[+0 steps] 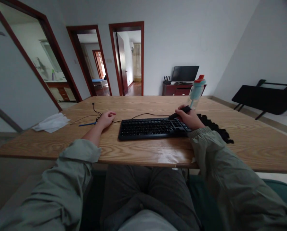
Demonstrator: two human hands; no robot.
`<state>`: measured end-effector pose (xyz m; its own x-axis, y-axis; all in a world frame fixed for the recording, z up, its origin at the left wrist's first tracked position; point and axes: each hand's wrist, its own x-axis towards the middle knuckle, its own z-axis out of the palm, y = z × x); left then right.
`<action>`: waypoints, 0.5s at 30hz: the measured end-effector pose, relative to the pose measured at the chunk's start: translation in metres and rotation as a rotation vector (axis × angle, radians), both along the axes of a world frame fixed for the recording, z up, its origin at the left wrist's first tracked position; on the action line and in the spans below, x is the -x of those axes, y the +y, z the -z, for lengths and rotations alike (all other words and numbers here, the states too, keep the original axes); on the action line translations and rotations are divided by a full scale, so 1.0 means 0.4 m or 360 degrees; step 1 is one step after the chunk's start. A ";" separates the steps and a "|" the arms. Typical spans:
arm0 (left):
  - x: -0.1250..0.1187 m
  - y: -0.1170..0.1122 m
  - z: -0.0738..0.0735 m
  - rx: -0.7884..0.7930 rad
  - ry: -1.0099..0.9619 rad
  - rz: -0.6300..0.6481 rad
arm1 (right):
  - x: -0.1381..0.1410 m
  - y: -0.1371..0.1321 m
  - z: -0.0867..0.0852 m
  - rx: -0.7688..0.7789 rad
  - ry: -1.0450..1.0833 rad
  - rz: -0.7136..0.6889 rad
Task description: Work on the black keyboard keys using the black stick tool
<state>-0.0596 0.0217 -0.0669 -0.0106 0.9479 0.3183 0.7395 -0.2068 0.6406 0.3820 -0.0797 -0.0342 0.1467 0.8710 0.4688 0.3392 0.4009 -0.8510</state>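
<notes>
A black keyboard (148,127) lies on the wooden table in front of me. My right hand (189,118) is closed around a black stick-shaped tool (180,112), its far end over the upper right part of the keyboard; its exact kind I cannot make out. To the left of the keyboard, my left hand (106,119) rests on the tabletop with fingers loosely bent and holding nothing visible. Beside it are a thin black cable (97,110) and a slim blue stick (87,124). Right of my right wrist lies a jagged cluster of small black pieces (214,126).
White paper sheets (52,122) lie at the left of the wooden table (143,150). A clear bottle with a light-blue and red top (197,88) stands behind my right hand. Across the room are a television (185,73) on a cabinet and a black folding table (266,96).
</notes>
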 end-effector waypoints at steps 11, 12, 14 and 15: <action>0.006 0.014 0.013 0.0009 0.0010 0.0020 | 0.016 0.013 0.033 0.0003 -0.0294 0.0036; 0.006 0.015 0.013 0.0018 0.0004 0.0022 | 0.014 0.015 0.034 -0.0001 -0.0287 0.0042; 0.005 0.017 0.014 0.0023 -0.0012 0.0031 | 0.011 0.020 0.037 -0.0002 -0.0299 0.0052; 0.005 0.018 0.015 0.0020 -0.0016 0.0040 | 0.009 0.022 0.039 -0.0007 -0.0320 0.0056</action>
<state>-0.0615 0.0287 -0.0728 0.0098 0.9518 0.3066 0.7275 -0.2171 0.6508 0.3783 -0.0710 -0.0498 0.0801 0.8648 0.4956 0.5159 0.3895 -0.7630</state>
